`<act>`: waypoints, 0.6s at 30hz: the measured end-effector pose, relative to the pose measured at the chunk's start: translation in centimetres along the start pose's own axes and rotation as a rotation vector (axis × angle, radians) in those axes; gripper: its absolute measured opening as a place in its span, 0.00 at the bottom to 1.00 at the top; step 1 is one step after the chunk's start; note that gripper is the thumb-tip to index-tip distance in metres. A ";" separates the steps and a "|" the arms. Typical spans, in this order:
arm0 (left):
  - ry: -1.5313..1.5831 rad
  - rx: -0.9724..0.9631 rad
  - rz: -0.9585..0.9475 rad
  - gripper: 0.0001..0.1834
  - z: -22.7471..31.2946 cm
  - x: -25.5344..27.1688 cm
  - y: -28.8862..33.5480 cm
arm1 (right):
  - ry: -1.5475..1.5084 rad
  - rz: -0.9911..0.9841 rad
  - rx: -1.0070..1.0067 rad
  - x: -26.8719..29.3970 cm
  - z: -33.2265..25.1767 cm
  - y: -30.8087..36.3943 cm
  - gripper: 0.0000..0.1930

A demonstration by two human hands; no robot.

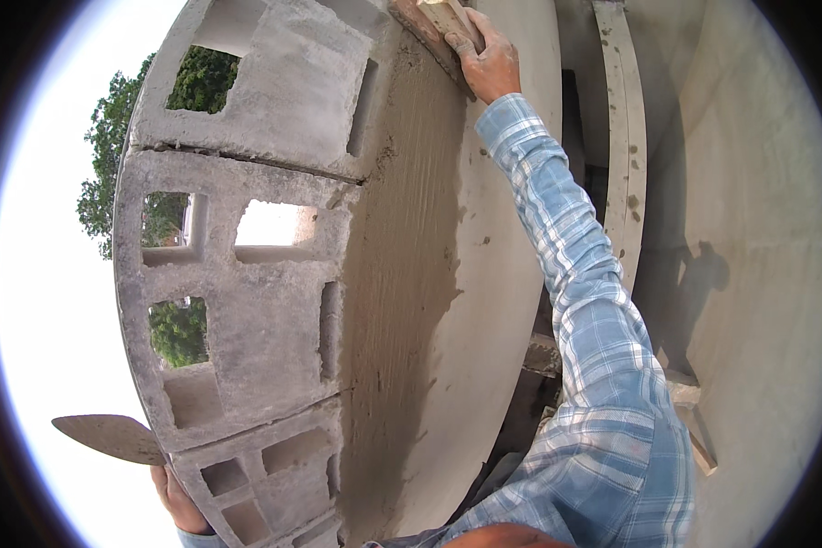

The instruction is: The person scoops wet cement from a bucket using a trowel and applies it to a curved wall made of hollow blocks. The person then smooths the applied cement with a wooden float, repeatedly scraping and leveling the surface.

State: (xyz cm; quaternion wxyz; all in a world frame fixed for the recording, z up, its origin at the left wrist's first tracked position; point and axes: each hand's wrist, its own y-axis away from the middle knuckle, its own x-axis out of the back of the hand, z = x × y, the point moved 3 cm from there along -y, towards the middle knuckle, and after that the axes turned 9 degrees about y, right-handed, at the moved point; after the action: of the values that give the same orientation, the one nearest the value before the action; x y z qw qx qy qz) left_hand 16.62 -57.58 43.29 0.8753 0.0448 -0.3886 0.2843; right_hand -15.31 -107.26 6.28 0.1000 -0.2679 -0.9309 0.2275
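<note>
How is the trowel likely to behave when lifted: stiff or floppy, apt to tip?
The trowel is probably stiff: its blade juts past the blocks without visible sag. It may tip blade-down in a loose grip, since the blade reaches well beyond the left hand.

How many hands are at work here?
2: the right hand at the top, holding a wooden float; the left hand at lower left, with a trowel, partly hidden by grey blocks.
</note>
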 end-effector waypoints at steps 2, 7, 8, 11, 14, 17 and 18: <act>0.005 0.051 -0.037 0.18 -0.5 0.7 -0.9 | 0.057 -0.042 -0.145 0.2 2.0 -9.0 0.31; -0.214 -0.075 -0.040 0.20 -0.7 0.8 -1.4 | 0.043 -0.093 -0.069 2.2 0.2 -2.0 0.25; -0.177 -0.060 -0.025 0.21 -0.7 0.3 -1.5 | -0.070 -0.164 -0.077 3.6 -2.7 3.1 0.25; -0.102 -0.013 -0.045 0.23 0.2 -0.7 -1.4 | -0.222 -0.301 -0.054 9.0 -10.1 18.1 0.22; -0.068 -0.010 -0.106 0.23 -0.1 -0.1 -1.6 | -0.213 -0.286 -0.001 13.0 -13.1 23.6 0.20; -0.192 -0.064 -0.118 0.23 0.4 0.0 -2.2 | -0.280 -0.097 -0.229 13.2 -10.8 20.0 0.19; -0.243 -0.099 -0.115 0.23 0.9 -0.6 -2.3 | -0.225 -0.070 -0.230 12.8 -9.8 18.4 0.19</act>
State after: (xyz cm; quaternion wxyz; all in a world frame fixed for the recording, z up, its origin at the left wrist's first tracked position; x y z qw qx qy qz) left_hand 17.00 -60.05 43.81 0.8378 0.0578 -0.5021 0.2065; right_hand -14.61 -82.78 6.93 -0.0285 -0.2178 -0.9648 0.1445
